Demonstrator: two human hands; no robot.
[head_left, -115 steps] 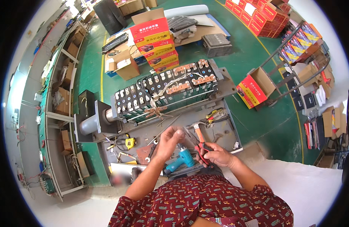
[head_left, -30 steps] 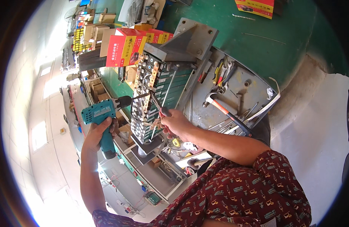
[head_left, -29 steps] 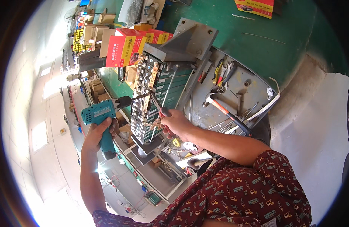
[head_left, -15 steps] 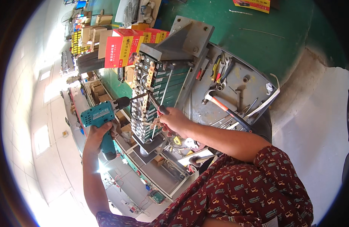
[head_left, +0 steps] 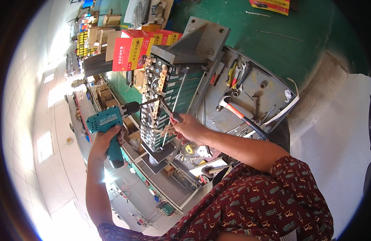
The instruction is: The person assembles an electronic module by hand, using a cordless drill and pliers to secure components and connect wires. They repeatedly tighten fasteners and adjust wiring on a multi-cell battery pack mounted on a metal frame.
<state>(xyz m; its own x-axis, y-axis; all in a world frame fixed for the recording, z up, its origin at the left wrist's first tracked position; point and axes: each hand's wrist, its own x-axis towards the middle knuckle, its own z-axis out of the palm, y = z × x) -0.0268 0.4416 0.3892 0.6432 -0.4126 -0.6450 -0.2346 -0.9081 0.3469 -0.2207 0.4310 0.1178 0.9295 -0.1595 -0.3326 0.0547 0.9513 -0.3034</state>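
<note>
My left hand (head_left: 104,141) is closed round the grip of a teal cordless drill (head_left: 105,119). The drill's long bit (head_left: 148,102) points right, its tip at the terminal face of a green-sided stack of cells (head_left: 189,89). Copper strips (head_left: 161,79) and round terminals cover that face. Closed in my right hand (head_left: 190,127) is a pair of pliers (head_left: 166,107) with dark and red handles, its jaws close to the bit's tip. Whether the jaws grip anything is too small to tell. Brownish wire or strip (head_left: 163,131) hangs just below the pliers.
A grey metal bracket (head_left: 201,42) stands at the stack's far end. On the grey bench (head_left: 250,86) to the right lie a hammer (head_left: 241,116), wrenches (head_left: 242,74) and yellow-handled pliers (head_left: 231,72). Red and yellow boxes (head_left: 133,52) stand behind the stack. A tape measure (head_left: 189,149) lies nearer me.
The whole scene has shifted slightly to the right in the picture. Both hands keep their holds, and drill and pliers stay at nearly the same place on the stack.
</note>
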